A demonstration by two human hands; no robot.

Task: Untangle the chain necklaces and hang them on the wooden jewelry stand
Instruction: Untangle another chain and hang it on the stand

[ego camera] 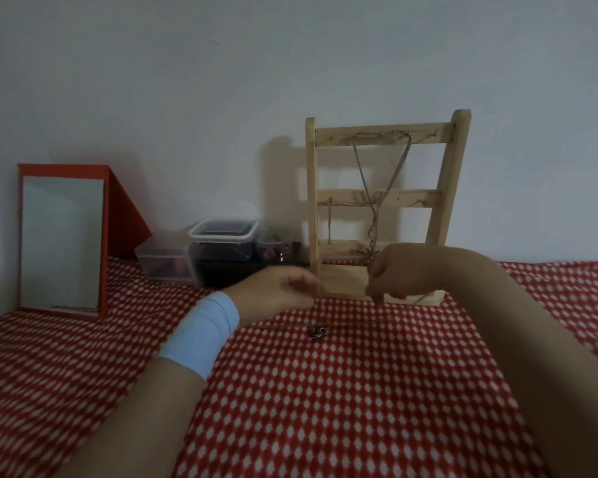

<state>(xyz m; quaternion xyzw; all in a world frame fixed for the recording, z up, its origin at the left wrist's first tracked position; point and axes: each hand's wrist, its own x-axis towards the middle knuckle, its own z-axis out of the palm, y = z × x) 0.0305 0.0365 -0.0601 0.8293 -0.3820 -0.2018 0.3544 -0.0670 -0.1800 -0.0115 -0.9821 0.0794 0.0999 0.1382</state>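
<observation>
A wooden ladder-shaped jewelry stand [444,188] stands against the wall on a red-and-white patterned cloth [325,391]. A long chain necklace [363,170] hangs from its top rail, and a shorter chain [329,219] hangs from the middle rail at the left. My right hand [404,274] is at the stand's base, fingers curled and pinching the lower end of the long chain. My left hand [283,294], with a light blue wristband, is just left of the base, fingertips pinched together, apparently on a thin chain. A small pendant [317,331] lies on the cloth below the hands.
A red-framed mirror [63,243] leans at the left. Clear plastic boxes [221,243] and a small jar [273,248] sit by the wall between mirror and stand. The white wall is right behind the stand.
</observation>
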